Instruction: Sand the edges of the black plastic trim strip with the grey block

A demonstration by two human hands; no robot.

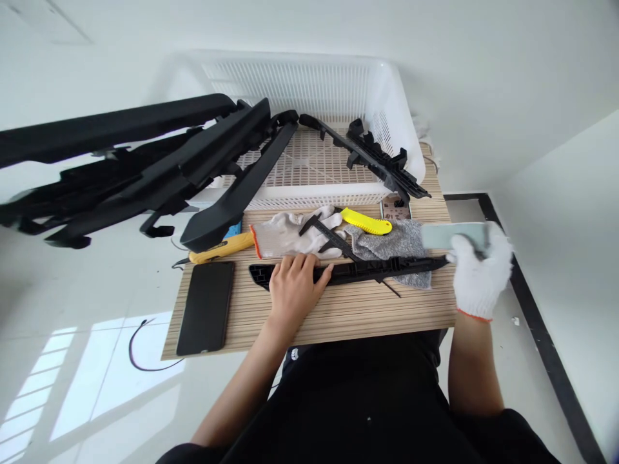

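Note:
A long black plastic trim piece (pixel 370 269) lies across the front of the table. My bare left hand (pixel 296 283) grips it near its left end, fingers over the far edge and thumb along the near side. My right hand (pixel 481 270), in a white knit glove, is closed around a flat, pale grey-green bar (pixel 438 236) just above the trim's right end. Whether the glove touches the trim's tip, I cannot tell. Behind the trim lie a grey cloth (pixel 411 238), a dark caliper (pixel 333 237) and a white glove (pixel 283 237) with an orange cuff.
A white plastic basket (pixel 319 195) stands at the back with several black trim pieces (pixel 227 200) leaning over its left side and others at its right. A yellow-handled cutter (pixel 366 222), an orange-yellow handled tool (pixel 225 247) and a black phone (pixel 206 308) lie on the wood-grain table (pixel 367 316).

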